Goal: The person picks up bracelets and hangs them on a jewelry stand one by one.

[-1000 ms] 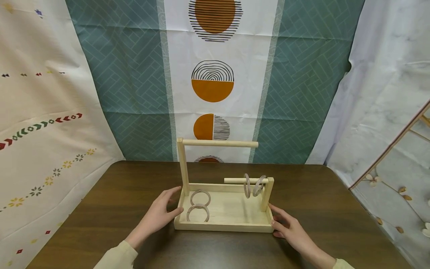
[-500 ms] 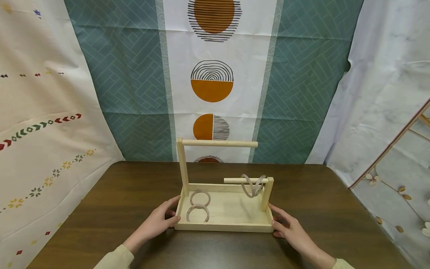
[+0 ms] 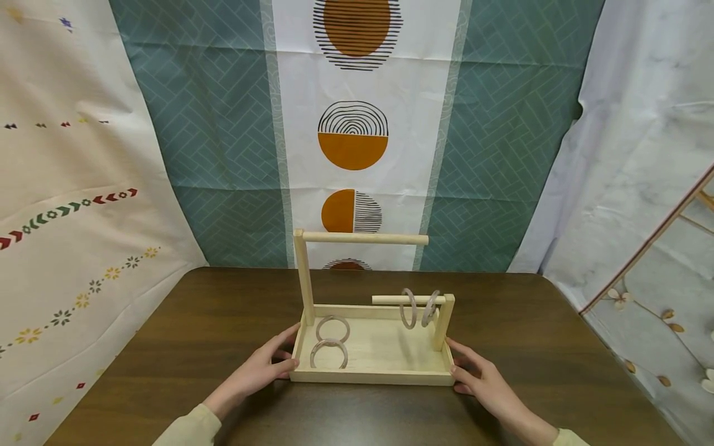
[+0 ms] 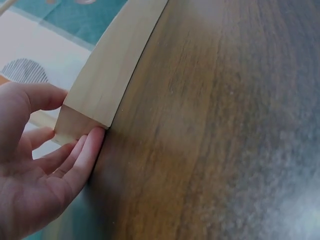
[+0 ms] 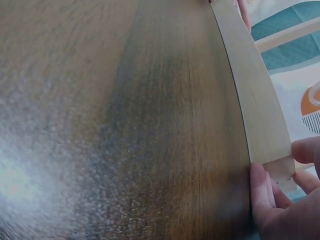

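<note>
A pale wooden jewelry stand (image 3: 385, 378) with a tray base sits on the table. My left hand (image 3: 266, 365) grips its left end, thumb at the front corner and fingers along the side wall. At the opposite end my right hand (image 3: 478, 376) holds the right wall the same way. Both wrist views show the thumb on the upper edge and fingertips low against the end, near the tabletop. Two translucent pinkish bangles, a left one (image 3: 404, 316) and a right one (image 3: 426, 319), hang on the short lower bar. Two more, a rear bangle (image 3: 317, 328) and a front bangle (image 3: 345, 356), lie overlapping in the tray's left part.
A longer bar (image 3: 365, 238) juts rightward from the tall left post (image 3: 304, 279). The dark wooden table (image 3: 357, 412) extends around the stand. Patterned cloths hang behind it (image 3: 223, 155) and on both sides.
My left hand has come down and closed onto the tray's left end. The hanging bangles have swung on the lower bar. My right hand and the stand have stayed put.
</note>
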The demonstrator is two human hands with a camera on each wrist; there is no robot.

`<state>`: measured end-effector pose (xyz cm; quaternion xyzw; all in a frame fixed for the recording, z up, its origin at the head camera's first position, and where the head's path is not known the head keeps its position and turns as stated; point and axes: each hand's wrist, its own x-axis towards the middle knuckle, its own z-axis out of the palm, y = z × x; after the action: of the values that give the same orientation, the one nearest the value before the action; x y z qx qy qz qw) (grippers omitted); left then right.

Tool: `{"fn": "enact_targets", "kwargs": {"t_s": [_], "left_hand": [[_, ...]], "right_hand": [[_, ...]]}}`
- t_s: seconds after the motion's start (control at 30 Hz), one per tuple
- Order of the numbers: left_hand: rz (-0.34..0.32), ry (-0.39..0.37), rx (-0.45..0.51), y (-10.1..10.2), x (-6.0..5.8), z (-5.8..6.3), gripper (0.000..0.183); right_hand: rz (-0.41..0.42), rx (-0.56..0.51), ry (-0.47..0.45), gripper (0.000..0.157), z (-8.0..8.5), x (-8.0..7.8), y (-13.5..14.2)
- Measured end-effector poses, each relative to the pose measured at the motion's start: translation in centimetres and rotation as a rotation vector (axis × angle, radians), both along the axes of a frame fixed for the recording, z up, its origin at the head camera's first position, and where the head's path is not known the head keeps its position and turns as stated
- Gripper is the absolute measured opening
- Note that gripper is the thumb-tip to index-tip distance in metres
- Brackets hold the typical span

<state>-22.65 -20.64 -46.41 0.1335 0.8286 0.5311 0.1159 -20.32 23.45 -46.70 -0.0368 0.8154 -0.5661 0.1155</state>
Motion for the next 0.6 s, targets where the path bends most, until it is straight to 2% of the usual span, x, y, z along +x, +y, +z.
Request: {"fn": "enact_targets", "kwargs": {"t_s": [0.33,0.6], "left_hand": [[-0.038,-0.059,0.065,-0.62,-0.37,-0.41,0.076],[-0.108,-0.098,0.086,-1.03,-0.87,-0.46,0.079]], "right_hand": [[-0.016,-0.001,-0.010,0.062,0.06,0.01,-0.14],[-0.009,-0.005,-0.004,0.062,0.14,0.15,-0.12]]}}
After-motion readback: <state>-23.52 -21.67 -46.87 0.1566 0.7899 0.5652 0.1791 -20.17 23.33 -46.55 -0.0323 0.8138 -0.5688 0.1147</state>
